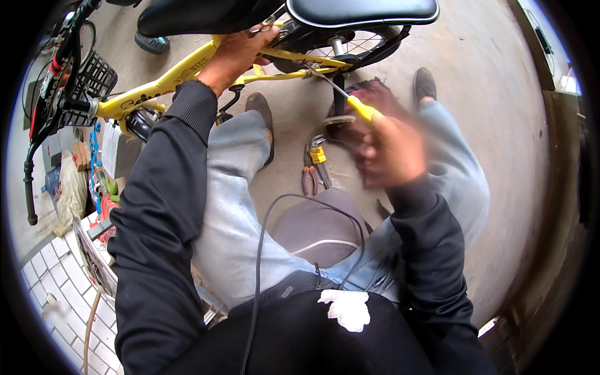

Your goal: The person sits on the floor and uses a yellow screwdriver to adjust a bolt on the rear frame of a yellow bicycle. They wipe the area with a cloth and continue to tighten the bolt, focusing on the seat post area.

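Observation:
A yellow bicycle (pixel 159 86) with black seats stands before me. My left hand (pixel 236 55) grips its frame just below the front saddle (pixel 206 17); some of the fingertips are hidden behind the tubes. Blurred by motion, my right hand (pixel 395 150) is closed around the yellow handle of a screwdriver (pixel 362 107). The metal shaft slants up and left, and its tip is at a thin yellow tube near the rear wheel (pixel 328 47). Whether the tip sits in a screw is too small to tell.
Between my feet lie pliers (pixel 310 177) and a hex key set in a yellow holder (pixel 319 156). A dark red cloth (pixel 375 103) is on the floor under the screwdriver. A black cord (pixel 259 262) hangs across my lap. Assorted clutter, including a pale bag (pixel 72 194), lies at left.

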`<move>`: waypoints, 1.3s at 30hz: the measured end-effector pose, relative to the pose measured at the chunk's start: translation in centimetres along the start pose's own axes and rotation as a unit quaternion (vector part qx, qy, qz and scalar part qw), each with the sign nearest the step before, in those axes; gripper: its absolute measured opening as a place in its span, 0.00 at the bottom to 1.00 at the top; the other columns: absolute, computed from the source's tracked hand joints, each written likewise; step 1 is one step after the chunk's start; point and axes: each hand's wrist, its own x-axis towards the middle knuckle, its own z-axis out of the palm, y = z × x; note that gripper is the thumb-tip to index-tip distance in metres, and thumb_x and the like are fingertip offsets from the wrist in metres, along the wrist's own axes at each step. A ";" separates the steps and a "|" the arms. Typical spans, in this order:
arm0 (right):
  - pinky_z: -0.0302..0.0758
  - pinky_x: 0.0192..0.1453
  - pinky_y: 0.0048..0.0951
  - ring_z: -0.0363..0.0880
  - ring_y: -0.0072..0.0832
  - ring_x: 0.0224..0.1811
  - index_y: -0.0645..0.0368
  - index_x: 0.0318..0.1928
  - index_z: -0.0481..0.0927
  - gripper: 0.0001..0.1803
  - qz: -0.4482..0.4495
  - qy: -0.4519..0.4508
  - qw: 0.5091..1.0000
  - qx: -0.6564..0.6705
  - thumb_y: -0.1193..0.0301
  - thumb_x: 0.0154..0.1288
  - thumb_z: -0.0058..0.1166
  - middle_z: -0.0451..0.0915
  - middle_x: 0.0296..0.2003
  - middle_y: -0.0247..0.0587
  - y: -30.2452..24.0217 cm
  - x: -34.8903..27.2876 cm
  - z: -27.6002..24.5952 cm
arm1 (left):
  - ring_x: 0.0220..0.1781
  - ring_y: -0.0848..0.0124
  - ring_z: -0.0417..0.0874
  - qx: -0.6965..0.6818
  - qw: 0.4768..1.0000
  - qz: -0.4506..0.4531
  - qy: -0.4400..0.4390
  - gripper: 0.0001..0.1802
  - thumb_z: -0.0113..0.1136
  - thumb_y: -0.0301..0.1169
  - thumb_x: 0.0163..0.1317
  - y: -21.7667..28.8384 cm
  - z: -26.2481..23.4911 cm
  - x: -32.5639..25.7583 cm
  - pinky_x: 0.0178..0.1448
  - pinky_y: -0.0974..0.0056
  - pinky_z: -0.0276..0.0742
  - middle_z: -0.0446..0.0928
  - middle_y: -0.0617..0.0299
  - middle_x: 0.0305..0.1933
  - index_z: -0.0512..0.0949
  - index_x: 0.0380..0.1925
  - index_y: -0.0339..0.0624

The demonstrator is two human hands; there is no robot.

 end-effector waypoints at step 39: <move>0.74 0.25 0.21 0.74 0.18 0.23 0.66 0.63 0.65 0.30 -0.025 -0.059 0.998 -0.007 0.67 0.63 0.57 0.77 0.31 0.37 6.8 -4.7 5.4 | 0.51 0.68 0.80 0.033 0.997 0.022 -0.059 0.24 0.58 0.48 0.65 -1.6 -0.6 1.2 0.52 0.67 0.80 0.79 0.58 0.49 0.77 0.49 0.40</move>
